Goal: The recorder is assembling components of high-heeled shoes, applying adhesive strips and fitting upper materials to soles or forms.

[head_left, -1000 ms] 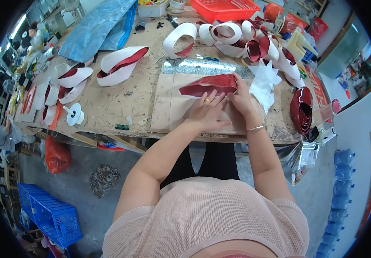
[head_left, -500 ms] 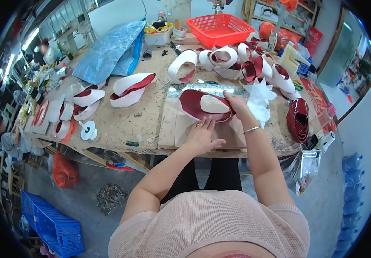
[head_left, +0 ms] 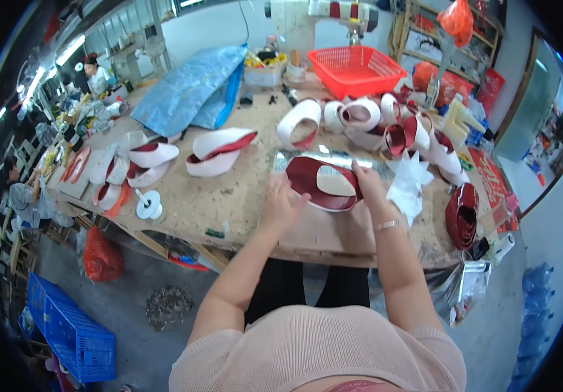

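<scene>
A shoe upper [head_left: 305,173] with a dark red lining and a pale outer side lies in front of me, a beige oval patch [head_left: 335,182] inside it. My right hand [head_left: 371,187] grips its right end, thumb along the edge. At its left end is my left hand [head_left: 283,206], fingers and thumb apart; whether the fingertips touch the upper is unclear. Under the upper a brown board [head_left: 324,235] lies at the table's near edge. Crumpled white paper [head_left: 409,189] sits just right of my right hand.
White-and-red shoe uppers [head_left: 358,114] crowd the back right, with a pair [head_left: 219,147] at left. A dark red stack [head_left: 462,215] stands at the right edge. Behind are a red basket [head_left: 356,72] and blue sheeting [head_left: 190,88]. A white spool [head_left: 149,205] stands left. Another person [head_left: 96,75] is far left.
My left hand has moved from the upper's near edge to its left end, its fingers no longer flat on it. My right hand keeps its grip. The whole view has shifted.
</scene>
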The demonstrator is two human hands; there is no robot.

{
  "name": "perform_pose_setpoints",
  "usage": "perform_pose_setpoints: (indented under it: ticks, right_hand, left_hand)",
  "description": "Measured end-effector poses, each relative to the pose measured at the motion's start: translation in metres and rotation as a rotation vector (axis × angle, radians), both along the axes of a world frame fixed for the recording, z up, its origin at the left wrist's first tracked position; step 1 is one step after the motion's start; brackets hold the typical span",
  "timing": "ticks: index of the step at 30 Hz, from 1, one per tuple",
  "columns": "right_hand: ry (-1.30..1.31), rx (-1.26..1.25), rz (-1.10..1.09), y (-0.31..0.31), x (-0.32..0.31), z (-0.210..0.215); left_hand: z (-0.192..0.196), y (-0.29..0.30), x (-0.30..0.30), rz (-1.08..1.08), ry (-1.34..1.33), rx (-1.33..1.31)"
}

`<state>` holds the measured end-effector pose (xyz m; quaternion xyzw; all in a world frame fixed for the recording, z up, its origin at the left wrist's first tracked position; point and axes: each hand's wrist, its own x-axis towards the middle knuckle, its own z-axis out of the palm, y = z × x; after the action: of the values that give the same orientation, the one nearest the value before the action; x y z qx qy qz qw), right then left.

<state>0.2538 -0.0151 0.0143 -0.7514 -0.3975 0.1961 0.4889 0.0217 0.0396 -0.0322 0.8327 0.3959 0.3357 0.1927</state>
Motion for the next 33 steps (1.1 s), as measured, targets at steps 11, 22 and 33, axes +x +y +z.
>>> perform_pose_setpoints:
  ticks: [11,22,33]
  right_hand:
    - [-0.473,0.805,0.153,-0.083,-0.157,-0.007]
    - [0.999,0.449,0.399,-0.06,-0.163,-0.016]
    - [0.916,0.328,0.544,-0.047,-0.177,0.027]
  left_hand:
    - [0.052,-0.017,-0.041,-0.422,-1.602,-0.978]
    - [0.05,-0.056,-0.065,-0.375,-1.592,-0.838]
    - [0.039,-0.086,-0.049,-0.152,-1.371,-0.63]
